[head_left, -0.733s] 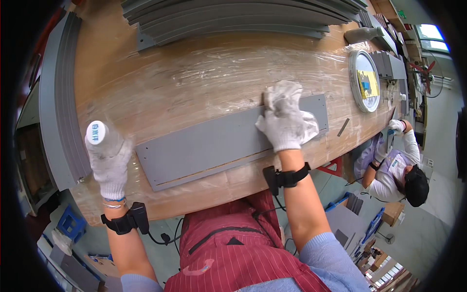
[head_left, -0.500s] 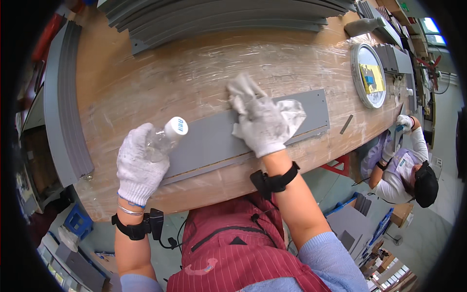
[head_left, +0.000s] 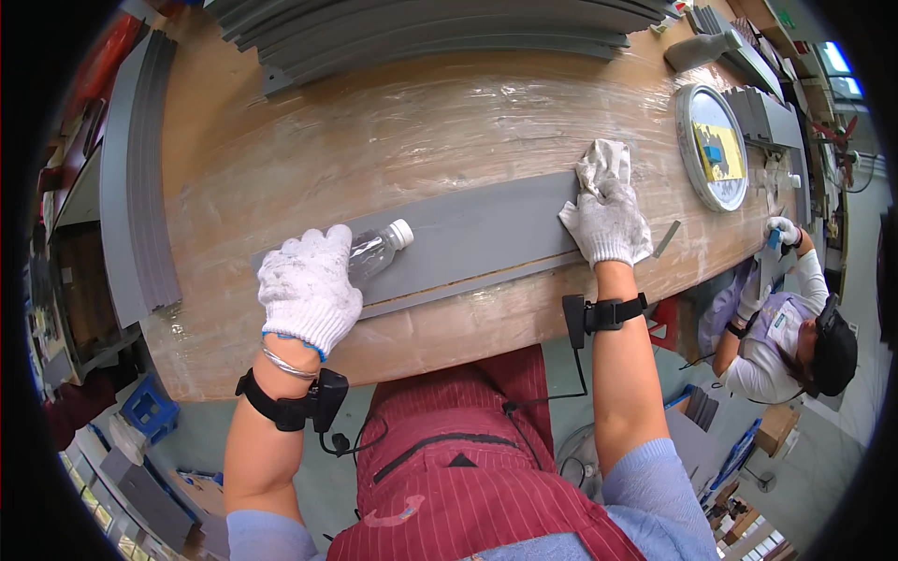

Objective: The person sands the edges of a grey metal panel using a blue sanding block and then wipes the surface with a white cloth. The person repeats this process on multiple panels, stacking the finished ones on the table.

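A long grey panel [head_left: 477, 229] with a narrow brown groove along its near edge lies across the table before me. My left hand [head_left: 309, 285], in a white knit glove, is closed round a clear plastic bottle [head_left: 371, 254] with a white cap. The bottle is tilted over the panel's left part, its cap pointing right. My right hand [head_left: 610, 220], gloved too, presses a whitish cloth [head_left: 604, 161] on the panel's right end. Bits of the cloth stick out beyond the fingers and beside the palm.
Stacked grey panels stand at the far edge [head_left: 421, 37] and at the left [head_left: 140, 178]. To the right are a round lid [head_left: 688, 140] with a yellow sponge, a thin metal strip [head_left: 666, 239] and a grey bottle [head_left: 700, 51]. A co-worker [head_left: 781, 341] sits beyond the table's right end.
My right hand has slid the cloth rightward from the panel's middle to its right end. The left hand has lowered the bottle to the panel, tipping it further sideways.
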`<action>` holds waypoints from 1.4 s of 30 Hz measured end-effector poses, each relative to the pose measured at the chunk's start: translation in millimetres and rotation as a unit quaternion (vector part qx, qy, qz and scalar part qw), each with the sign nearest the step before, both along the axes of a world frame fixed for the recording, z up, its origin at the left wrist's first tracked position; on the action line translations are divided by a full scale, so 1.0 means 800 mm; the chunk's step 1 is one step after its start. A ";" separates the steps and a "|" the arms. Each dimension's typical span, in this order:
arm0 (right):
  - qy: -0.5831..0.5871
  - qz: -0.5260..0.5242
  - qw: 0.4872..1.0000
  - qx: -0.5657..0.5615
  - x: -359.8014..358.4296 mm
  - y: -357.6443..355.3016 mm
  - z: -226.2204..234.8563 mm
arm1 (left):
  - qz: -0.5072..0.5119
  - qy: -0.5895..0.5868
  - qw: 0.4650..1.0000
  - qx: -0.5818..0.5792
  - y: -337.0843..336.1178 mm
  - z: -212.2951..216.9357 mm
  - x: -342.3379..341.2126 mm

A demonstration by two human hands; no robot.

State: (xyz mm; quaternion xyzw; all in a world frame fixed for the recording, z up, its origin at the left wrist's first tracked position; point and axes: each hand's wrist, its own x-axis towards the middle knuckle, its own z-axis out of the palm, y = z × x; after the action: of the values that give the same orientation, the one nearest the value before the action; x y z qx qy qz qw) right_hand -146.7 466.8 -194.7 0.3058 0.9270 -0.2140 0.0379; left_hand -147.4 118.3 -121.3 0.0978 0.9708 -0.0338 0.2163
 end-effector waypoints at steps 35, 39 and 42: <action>0.090 0.448 0.888 0.052 0.031 -0.268 0.006 | 0.521 0.124 0.634 0.558 -0.253 -0.027 0.223; 0.151 0.467 0.871 0.014 0.040 -0.312 -0.013 | 0.543 0.143 0.485 0.671 -0.244 -0.029 0.226; 0.115 0.539 0.834 -0.037 0.043 -0.426 -0.017 | 0.541 0.160 0.443 0.697 -0.236 -0.027 0.215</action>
State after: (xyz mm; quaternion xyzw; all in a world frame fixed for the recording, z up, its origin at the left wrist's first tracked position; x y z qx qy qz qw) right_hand -112.0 126.0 -207.9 -0.2707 0.9339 -0.2277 0.0513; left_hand 24.6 -70.4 -142.8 -0.3361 0.5409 0.7632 -0.1090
